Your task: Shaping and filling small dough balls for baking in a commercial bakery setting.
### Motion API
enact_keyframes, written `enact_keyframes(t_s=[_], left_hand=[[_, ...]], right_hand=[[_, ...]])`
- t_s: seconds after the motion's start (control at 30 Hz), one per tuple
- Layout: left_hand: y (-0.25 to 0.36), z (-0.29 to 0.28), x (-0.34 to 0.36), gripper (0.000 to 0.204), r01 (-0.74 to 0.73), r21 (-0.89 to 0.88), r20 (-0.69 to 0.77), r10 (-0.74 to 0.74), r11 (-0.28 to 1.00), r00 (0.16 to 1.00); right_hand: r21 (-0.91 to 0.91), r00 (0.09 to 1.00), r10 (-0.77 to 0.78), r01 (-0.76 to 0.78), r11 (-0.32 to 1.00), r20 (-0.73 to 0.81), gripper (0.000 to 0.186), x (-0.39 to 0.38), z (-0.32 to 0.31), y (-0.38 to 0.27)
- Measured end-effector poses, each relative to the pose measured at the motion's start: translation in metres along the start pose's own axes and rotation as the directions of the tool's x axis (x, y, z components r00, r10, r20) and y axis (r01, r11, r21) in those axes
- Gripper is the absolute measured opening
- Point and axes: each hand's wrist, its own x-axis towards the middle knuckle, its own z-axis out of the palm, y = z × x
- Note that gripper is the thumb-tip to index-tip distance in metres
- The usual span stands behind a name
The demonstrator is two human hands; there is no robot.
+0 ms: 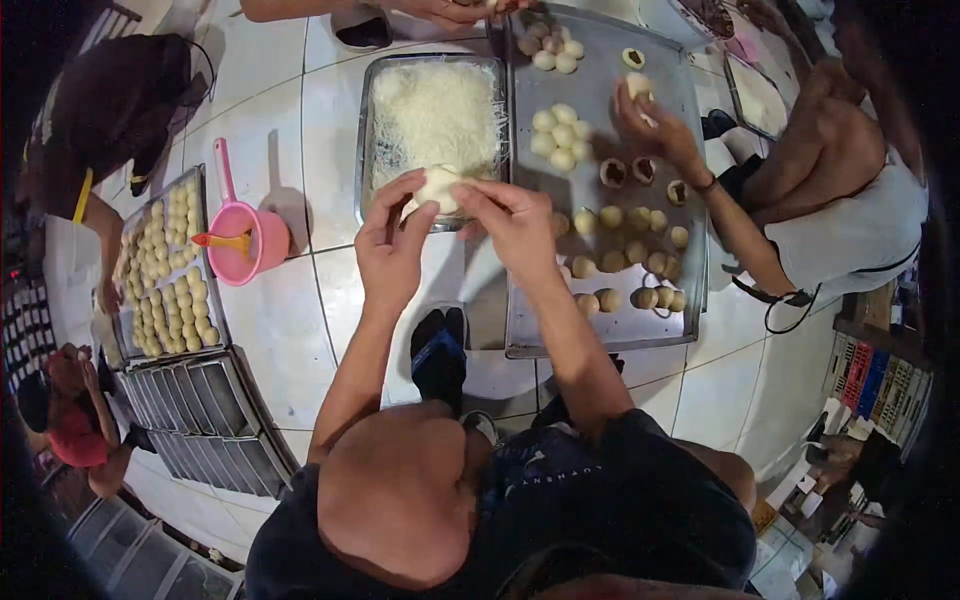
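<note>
Between my left hand point(395, 235) and my right hand point(510, 220) is a piece of pale dough point(440, 188), pinched by the fingertips of both. They hold it over the near edge of a metal tray point(364, 150) heaped with fine pale shreds point(440, 105) that look like grated cheese. To the right lies a large metal tray point(600, 335), bearing clustered smooth dough balls point(562, 135), rows of balls point(625, 255) nearer me, and a few flat dough rounds with dark filling point(613, 172).
At right, a co-worker's hand point(655, 125) holds dough above the large tray; another person's hands point(460, 10) show at the far edge. Leftward stand a pink dipper point(235, 245) with an orange-handled brush point(225, 241), a tray of dough balls point(165, 270) and stacked metal pans point(200, 400).
</note>
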Motion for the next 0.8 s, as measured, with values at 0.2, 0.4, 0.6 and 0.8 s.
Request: enact_keyframes(t_s=[0.2,0.4,0.6,0.8], left_hand=[[0.003,-0.004,0.002,0.034,0.27,-0.129,-0.047,-0.278,0.954,0.96],[-0.005,-0.019,0.013,0.038,0.267,-0.062,0.075,-0.263,0.962,0.962],[0.002,-0.008,0.003,0.038,0.191,-0.076,0.152,-0.178,0.979,0.972],[0.001,-0.003,0.002,0.036,0.274,-0.139,0.021,-0.273,0.952,0.962]], right_hand=[[-0.273,0.901,-0.418,0.434,0.858,0.118,0.024,0.002,0.004,0.005],[-0.369,0.9,-0.405,0.435,0.821,0.159,0.027,-0.004,0.005,-0.004],[-0.063,0.997,-0.08,0.08,0.995,-0.008,0.027,-0.005,0.005,-0.007],[-0.302,0.953,-0.294,0.303,0.904,0.079,0.025,-0.002,0.009,-0.004]])
